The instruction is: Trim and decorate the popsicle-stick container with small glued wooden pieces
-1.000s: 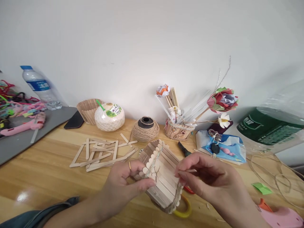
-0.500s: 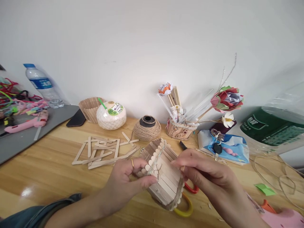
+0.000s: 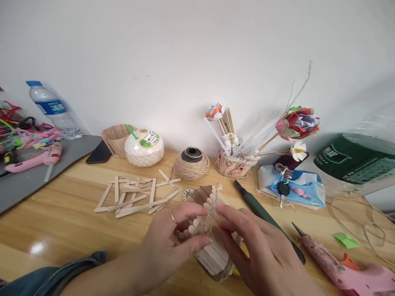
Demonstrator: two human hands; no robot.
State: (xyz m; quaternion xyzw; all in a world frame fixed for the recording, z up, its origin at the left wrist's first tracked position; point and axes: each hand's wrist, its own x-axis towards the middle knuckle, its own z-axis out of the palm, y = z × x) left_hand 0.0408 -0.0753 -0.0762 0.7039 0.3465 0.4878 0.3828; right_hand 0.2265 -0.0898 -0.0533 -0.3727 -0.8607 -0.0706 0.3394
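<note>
A small container of wooden craft sticks (image 3: 212,255) is tilted on its side between my hands, with twine round its lower end and a glittery strand near its scalloped rim. My left hand (image 3: 173,242) grips the rim, thumb on the outer face and fingers at the opening. My right hand (image 3: 256,242) has its fingertips pressed together at the front face by the glittery strand; whatever they hold there is too small to make out. Part of the front face is hidden behind my right fingers.
Loose craft sticks (image 3: 135,197) lie left of the container, with a twine spool (image 3: 191,163) behind. A wrapped coconut (image 3: 144,148) and a decorated pot (image 3: 235,164) stand near the wall. On the right lie a green-handled knife (image 3: 268,218) and a pink glue gun (image 3: 348,271).
My right hand has moved left and closer to the rim, covering more of the front face. The green-handled knife and the glue gun's nozzle have come into view.
</note>
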